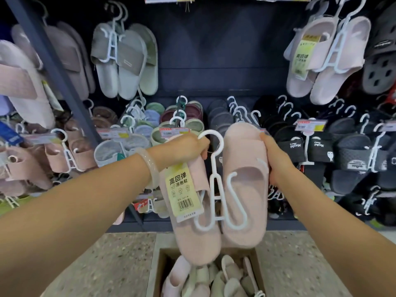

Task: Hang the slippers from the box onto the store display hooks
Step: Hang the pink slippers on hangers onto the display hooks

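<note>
The left hand (186,146) grips the top of one pink slipper of a pair (242,189), fingers curled round it right beside the ring of the white plastic hanger (215,168), while the right hand (276,159) clasps the outer edge of the other slipper, fingers wrapped behind it. Beyond both hands stands the dark display wall (214,50), the largest thing in view, hung with rows of slippers on white hangers: grey and green pairs (126,61) up and to the left of the left hand, a pale pink tagged pair (325,58) up and to the right of the right hand, black pairs (342,155) just right of the right hand, and pink ones (64,157) left of the left forearm. Below the hands, on the speckled floor (102,264), sits an open cardboard box (158,273) holding more pale slippers (205,279). The held pair hangs between the hands, toes pointing down toward the box, both slippers threaded on the hanger's lower hooks. A yellow label (182,189) with a barcode lies on the slipper under the left hand, just beside a pale bangle (150,166) on the left wrist.
</note>
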